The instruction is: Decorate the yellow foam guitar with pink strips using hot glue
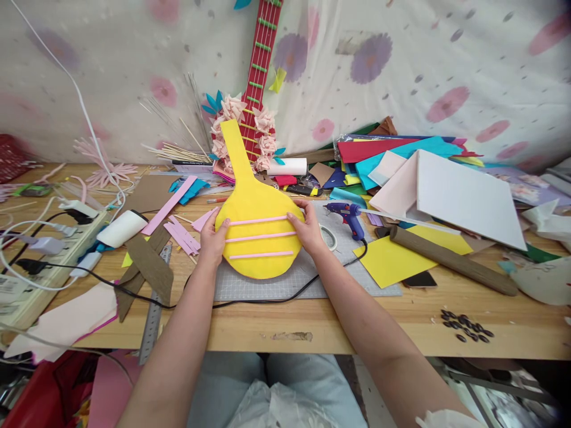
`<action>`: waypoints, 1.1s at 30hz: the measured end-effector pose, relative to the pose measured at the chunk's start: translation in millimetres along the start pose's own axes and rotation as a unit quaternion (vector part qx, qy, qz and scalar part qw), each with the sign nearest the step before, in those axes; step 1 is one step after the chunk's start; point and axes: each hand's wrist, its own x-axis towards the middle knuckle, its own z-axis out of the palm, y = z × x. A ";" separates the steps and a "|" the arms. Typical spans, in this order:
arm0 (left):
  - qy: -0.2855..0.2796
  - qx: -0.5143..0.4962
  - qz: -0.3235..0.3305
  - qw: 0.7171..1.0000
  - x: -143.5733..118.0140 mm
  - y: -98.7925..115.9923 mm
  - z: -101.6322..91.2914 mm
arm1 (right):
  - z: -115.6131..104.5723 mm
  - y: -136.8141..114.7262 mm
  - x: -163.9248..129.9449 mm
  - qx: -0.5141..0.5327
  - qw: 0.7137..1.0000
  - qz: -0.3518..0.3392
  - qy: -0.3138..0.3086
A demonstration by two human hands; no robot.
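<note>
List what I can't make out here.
All in the head view:
Yellow paddle-shaped cutout: its back, facing away.
Left hand: fingertips except the thumb's, behind the cutout.
Red guitar: neck's far end, cut off by the top edge; lower body, partly behind the cutout.
Power strip: label print, too small.

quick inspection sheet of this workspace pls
Surface: pale wooden tabletop, worn patch near front edge; grey gridded cutting mat on it.
Job's things: flat yellow banjo-shaped cutout, three thin pink strips across its round body.
Clutter: small dark oval pieces, square white board, flat coloured sheets, scraps.
Hands: left hand and right hand hold the cutout's opposite edges.
Cables: black cable from blue glue gun passes under right forearm; white leads near white power strip.
Surroundings: white floral-printed sheeting behind; red guitar-shaped piece with pale pink flowers before it.
</note>
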 end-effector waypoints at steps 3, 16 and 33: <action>-0.006 0.006 -0.003 1.000 -0.1 1.1 -0.5 | 0.5 -4.4 -0.2 -0.028 1.000 0.010 0.007; 0.038 0.273 0.000 0.961 10.4 20.7 5.2 | 11.4 -19.8 -3.8 -0.206 0.977 0.007 0.046; 0.065 0.305 0.081 0.947 4.5 21.6 7.8 | 16.6 -21.8 -6.8 -0.227 0.972 -0.049 0.034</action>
